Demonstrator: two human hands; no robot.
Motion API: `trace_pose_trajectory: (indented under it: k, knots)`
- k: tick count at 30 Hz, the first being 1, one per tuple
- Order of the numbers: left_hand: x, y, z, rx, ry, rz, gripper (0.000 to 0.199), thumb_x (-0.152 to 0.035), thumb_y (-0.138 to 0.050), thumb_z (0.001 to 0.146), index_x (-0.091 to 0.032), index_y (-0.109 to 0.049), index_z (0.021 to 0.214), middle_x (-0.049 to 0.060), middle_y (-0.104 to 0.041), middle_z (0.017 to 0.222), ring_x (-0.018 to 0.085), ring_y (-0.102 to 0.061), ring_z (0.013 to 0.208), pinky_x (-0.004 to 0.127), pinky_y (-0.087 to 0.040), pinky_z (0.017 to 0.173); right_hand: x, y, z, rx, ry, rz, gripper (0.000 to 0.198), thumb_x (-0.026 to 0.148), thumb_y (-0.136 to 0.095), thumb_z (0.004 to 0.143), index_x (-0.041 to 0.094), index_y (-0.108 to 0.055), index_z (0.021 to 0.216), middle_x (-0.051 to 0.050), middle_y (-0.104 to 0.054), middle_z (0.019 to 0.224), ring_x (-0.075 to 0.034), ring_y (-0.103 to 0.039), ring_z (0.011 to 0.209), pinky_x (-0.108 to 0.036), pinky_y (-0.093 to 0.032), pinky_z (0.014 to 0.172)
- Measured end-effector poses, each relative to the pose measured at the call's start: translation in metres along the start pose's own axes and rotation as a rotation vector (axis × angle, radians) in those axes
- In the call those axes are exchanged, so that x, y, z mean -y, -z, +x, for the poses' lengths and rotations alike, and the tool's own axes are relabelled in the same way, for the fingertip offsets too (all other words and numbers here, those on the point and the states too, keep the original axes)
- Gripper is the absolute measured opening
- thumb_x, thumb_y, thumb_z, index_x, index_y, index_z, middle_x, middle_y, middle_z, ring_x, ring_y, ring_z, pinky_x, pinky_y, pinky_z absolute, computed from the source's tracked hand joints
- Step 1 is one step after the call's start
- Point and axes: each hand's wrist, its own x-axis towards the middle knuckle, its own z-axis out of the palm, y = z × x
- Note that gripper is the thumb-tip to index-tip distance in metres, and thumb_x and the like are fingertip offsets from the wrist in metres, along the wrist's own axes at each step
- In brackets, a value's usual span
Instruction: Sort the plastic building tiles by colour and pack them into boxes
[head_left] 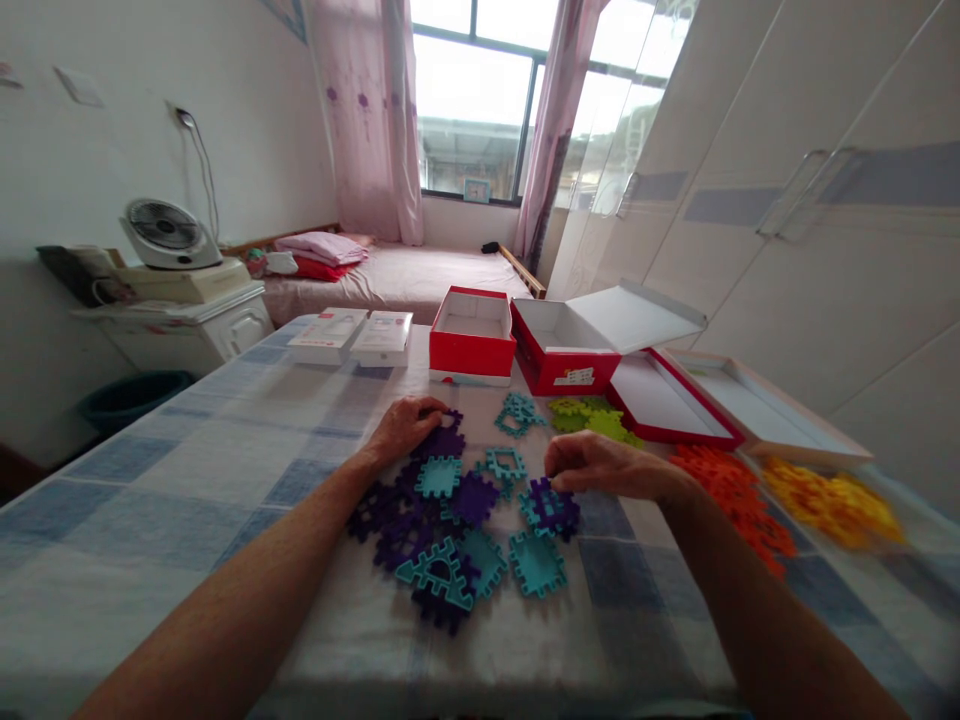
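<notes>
My left hand (405, 428) is at the far side of a mixed pile, its fingers closed on the edge of a purple interlocking tile (447, 438). Curled in a pinch, my right hand (600, 463) meets the top edge of another purple interlocking tile (556, 508), which overlaps a teal piece. Between the hands lie a solid teal tile (439, 477), a purple tile (475, 497) and a teal open-frame tile (506, 462). Nearer me are a larger teal tile (537, 563) and a teal triangular frame (442, 575). My right fingertips are partly hidden.
Teal pieces (517, 413) and green pieces (592, 417) lie beyond my hands. Orange pieces (727, 495) and yellow pieces (832, 500) are heaped at right. A red box (472, 352), an open-lidded red box (566, 370), shallow trays and two white boxes line the far side.
</notes>
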Motion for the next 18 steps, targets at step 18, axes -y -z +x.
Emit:
trace_pose_trajectory:
  k: [18]
  knots:
    - [-0.004,0.001,-0.001,-0.015,0.007,0.009,0.030,-0.022,-0.050,0.078,-0.017,-0.073,0.096,0.005,-0.073,0.096,0.020,-0.066,0.089,0.028,-0.048,0.085,0.004,-0.007,-0.025,-0.051,-0.142,-0.277,0.030,0.043,-0.062,0.078,0.016,-0.064,0.090,-0.001,-0.060,0.077,-0.013,-0.054,0.068,-0.024,-0.041,0.061]
